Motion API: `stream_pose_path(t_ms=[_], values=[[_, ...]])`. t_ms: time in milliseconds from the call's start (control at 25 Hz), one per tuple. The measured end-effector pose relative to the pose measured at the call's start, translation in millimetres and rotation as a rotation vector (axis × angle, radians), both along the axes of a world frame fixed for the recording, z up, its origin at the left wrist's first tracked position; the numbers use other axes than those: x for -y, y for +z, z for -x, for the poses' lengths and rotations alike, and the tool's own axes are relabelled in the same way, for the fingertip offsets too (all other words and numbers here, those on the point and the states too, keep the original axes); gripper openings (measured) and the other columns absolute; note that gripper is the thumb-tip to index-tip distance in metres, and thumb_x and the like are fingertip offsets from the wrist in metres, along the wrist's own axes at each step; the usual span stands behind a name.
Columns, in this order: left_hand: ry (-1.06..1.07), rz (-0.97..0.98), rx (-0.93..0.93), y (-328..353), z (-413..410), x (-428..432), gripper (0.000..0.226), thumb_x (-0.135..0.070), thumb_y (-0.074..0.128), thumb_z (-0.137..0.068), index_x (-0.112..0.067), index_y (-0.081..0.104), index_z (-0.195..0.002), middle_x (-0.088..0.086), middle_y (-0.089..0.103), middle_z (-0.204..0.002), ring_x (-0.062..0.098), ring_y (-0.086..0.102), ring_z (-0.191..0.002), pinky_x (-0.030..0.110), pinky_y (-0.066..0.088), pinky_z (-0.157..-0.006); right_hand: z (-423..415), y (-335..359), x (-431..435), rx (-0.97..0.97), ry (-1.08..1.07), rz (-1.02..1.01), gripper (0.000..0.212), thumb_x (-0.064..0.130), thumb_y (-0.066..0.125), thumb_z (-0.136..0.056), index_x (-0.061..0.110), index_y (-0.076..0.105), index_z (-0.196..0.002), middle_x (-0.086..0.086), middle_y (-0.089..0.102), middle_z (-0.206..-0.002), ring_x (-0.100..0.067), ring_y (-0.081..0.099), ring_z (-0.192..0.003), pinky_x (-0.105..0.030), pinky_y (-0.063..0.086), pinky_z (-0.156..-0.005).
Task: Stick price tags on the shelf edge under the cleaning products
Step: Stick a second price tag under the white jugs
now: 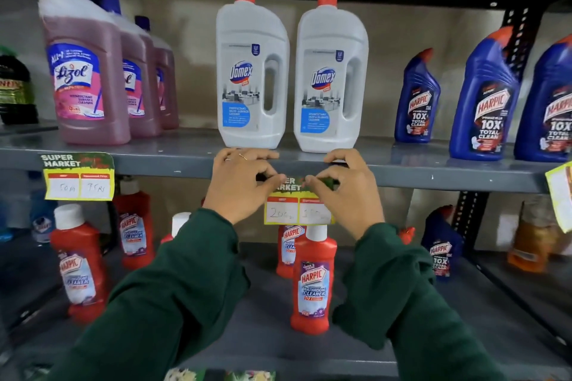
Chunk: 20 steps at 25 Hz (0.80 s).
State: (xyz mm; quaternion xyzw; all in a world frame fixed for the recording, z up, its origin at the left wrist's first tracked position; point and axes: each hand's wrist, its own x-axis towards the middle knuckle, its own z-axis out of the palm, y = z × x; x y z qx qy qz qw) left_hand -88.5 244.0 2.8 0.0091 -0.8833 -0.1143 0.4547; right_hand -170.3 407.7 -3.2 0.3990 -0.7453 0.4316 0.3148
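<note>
A yellow-bordered "Super Market" price tag (294,209) hangs against the grey shelf edge (161,164) below two white Domex bottles (252,71). My left hand (244,182) pinches the tag's top left corner, with its fingers resting on the shelf lip. My right hand (343,185) pinches the top right corner in the same way. The tag's upper part is partly hidden by my fingers. A second price tag (79,176) is stuck on the shelf edge under the pink Lizol bottles (85,71).
Blue Harpic bottles (483,99) stand at the right of the same shelf, with another tag (560,195) at the far right edge. Red Harpic bathroom cleaner bottles (312,281) stand on the lower shelf. A dark green bottle (15,86) sits far left.
</note>
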Motion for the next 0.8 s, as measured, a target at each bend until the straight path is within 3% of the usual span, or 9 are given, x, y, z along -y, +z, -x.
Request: stream_pose_path(t_ms=[200, 440, 600, 720, 800], values=[[-0.005, -0.089, -0.057, 1, 1, -4, 0.021, -0.029, 0.07, -0.079, -0.024, 0.063, -0.06, -0.009, 0.067, -0.108, 0.005, 0.048, -0.097, 0.028, 0.017, -0.091, 2, -1, 6, -0.036, -0.047, 0.025, 0.014, 0.019, 0.07, -0.078, 0.006, 0.069, -0.072, -0.007, 0.058, -0.099, -0.024, 0.055, -0.09, -0.034, 0.048, -0.077], [-0.016, -0.202, -0.153, 4, 5, -6, 0.019, -0.021, 0.066, -0.083, -0.011, 0.065, -0.068, -0.012, 0.068, -0.09, 0.006, 0.052, -0.082, 0.047, 0.033, -0.094, -1, 5, 13, -0.035, -0.101, 0.093, 0.022, 0.027, 0.066, -0.082, 0.006, 0.069, -0.077, -0.008, 0.062, -0.088, -0.025, 0.056, -0.078, -0.032, 0.044, -0.068], [-0.032, -0.224, -0.186, 0, 11, -3, 0.017, -0.021, 0.067, -0.083, -0.012, 0.061, -0.069, -0.016, 0.063, -0.085, -0.001, 0.053, -0.082, 0.05, 0.034, -0.094, -1, 6, 16, -0.019, -0.12, 0.106, 0.022, 0.027, 0.068, -0.08, 0.006, 0.069, -0.078, -0.01, 0.062, -0.086, -0.024, 0.057, -0.075, -0.033, 0.045, -0.066], [-0.062, -0.288, -0.234, -5, 13, -2, 0.013, -0.023, 0.067, -0.082, -0.013, 0.059, -0.079, -0.012, 0.065, -0.088, -0.024, 0.035, -0.091, 0.041, 0.031, -0.095, -3, 5, 16, 0.03, -0.081, 0.161, 0.019, 0.024, 0.07, -0.078, 0.008, 0.061, -0.082, -0.008, 0.059, -0.097, -0.022, 0.056, -0.086, -0.037, 0.049, -0.078], [-0.01, -0.237, -0.256, -7, 14, -5, 0.014, -0.03, 0.064, -0.083, -0.018, 0.061, -0.091, -0.007, 0.067, -0.09, -0.019, 0.036, -0.092, 0.034, 0.024, -0.094, -4, 2, 17, 0.058, -0.07, 0.175, 0.031, 0.027, 0.069, -0.079, 0.012, 0.053, -0.101, -0.006, 0.055, -0.115, -0.02, 0.049, -0.106, -0.032, 0.039, -0.093]])
